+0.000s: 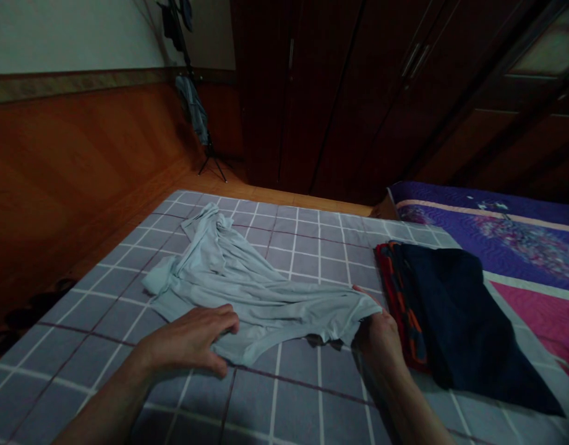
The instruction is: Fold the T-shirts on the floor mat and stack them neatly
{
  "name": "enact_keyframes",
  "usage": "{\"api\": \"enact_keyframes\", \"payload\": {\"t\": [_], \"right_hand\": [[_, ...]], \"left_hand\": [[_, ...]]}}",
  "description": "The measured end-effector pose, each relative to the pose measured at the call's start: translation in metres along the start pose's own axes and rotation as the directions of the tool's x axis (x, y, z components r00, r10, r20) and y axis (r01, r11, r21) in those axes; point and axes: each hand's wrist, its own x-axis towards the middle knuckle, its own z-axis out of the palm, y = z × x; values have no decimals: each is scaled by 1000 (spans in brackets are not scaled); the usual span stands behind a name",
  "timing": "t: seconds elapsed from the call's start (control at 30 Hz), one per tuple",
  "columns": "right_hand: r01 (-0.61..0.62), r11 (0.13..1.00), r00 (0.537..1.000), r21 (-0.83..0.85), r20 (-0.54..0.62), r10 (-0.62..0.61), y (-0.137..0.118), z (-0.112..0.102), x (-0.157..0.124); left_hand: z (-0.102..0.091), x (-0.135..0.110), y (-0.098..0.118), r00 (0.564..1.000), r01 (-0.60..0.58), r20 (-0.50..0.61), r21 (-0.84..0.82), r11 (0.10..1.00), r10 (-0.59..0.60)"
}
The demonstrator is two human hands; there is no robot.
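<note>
A pale grey-blue garment (pixel 261 290), perhaps a shirt, lies crumpled and stretched sideways across the checked bed cover. My right hand (pixel 381 337) is closed on its right end, which is gathered and lifted a little off the bed; part of those fingers is hidden under the cloth. On the garment's near edge rests my left hand (pixel 201 340), its thumb and fingers apart, the fingertips touching the cloth. Farther off to the left, the garment's other end lies bunched in loose folds.
Folded dark navy clothing (pixel 461 315) lies to the right, beside a folded red and orange patterned piece (pixel 405 309). Beyond is a purple and pink bedspread (pixel 511 228). A dark wardrobe (pixel 321 93) stands behind the bed, and a clothes stand (pixel 210 151) is in the corner.
</note>
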Motion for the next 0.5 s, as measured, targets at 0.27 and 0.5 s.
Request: {"api": "enact_keyframes", "payload": {"t": [0.27, 0.5], "right_hand": [[577, 497, 746, -648, 169, -645, 7, -9, -3], [897, 78, 407, -436, 740, -536, 16, 40, -55]], "left_hand": [[-3, 17, -8, 907, 79, -398, -154, 985, -135], [5, 22, 1, 862, 18, -461, -390, 921, -212]]}}
